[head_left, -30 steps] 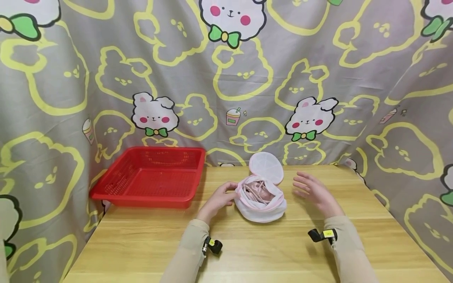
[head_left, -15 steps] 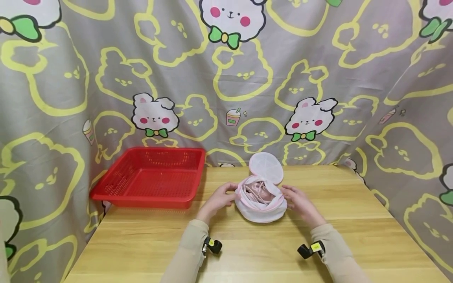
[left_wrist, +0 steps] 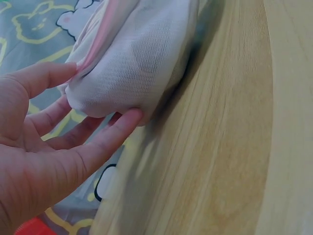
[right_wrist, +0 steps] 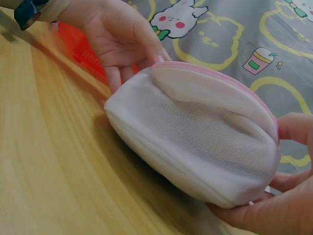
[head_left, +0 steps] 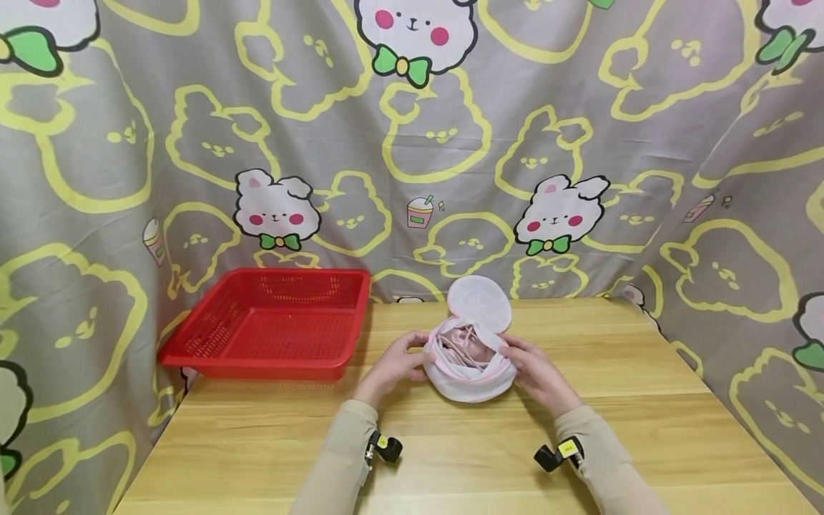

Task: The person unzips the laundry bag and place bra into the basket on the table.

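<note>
A white mesh laundry bag (head_left: 473, 386) with pink trim sits in the middle of the wooden table, its round lid (head_left: 479, 304) folded back behind it. Inside lies a mauve-pink garment with thin straps (head_left: 468, 343), partly hidden by the rim. My left hand (head_left: 398, 365) holds the bag's left side; the left wrist view has its fingers on the pink zipper edge and the lower mesh. On the opposite side my right hand (head_left: 537, 372) grips the bag, a digit at the zipper edge and others low down in the right wrist view. Whether the base touches the table, I cannot tell.
A red plastic basket (head_left: 283, 372) with perforated walls stands at the back left of the table (head_left: 476, 458). Behind and at both sides hangs a grey curtain (head_left: 444, 164) with cartoon prints. A small black camera is strapped to each wrist.
My right hand has come in from the right and taken hold of the bag's right side. The left hand stays at the left side. The head view has shifted slightly.
</note>
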### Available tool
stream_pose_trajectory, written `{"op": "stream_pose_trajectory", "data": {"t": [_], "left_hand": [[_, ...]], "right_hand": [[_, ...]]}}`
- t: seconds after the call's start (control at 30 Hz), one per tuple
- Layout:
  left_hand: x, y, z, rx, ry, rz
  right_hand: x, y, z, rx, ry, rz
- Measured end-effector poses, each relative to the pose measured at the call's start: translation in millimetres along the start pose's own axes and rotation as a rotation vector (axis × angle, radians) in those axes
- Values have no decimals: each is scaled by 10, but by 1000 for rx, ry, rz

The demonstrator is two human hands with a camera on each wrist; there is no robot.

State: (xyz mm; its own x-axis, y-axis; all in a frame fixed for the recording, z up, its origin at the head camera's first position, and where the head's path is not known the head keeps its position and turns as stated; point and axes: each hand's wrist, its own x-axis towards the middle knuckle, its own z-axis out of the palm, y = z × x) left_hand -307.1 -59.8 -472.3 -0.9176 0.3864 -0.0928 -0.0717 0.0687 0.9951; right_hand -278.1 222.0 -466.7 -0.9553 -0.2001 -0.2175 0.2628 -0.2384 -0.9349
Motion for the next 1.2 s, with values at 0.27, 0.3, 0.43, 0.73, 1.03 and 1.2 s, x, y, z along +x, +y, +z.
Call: {"op": "stream_pose_trajectory", "data": {"t": [0.27, 0.3, 0.43, 0.73, 1.03, 1.2], "left_hand": [[-3, 44, -66, 84, 21, -1], [-9, 66, -77, 114, 31, -1], [-50, 186, -96, 203, 76, 24], [-133, 431, -50, 374, 155, 222], [-141, 653, 48, 661, 158, 454], [-88, 681, 133, 774, 60, 485]], "right_hand": [[42, 58, -29, 54, 8, -42], [46, 63, -33, 58, 10, -45], [56, 69, -37, 75, 9, -46], [68, 73, -54, 83, 14, -38], [86, 71, -51, 90, 23, -42], [74, 76, -51, 85, 36, -23]]}}
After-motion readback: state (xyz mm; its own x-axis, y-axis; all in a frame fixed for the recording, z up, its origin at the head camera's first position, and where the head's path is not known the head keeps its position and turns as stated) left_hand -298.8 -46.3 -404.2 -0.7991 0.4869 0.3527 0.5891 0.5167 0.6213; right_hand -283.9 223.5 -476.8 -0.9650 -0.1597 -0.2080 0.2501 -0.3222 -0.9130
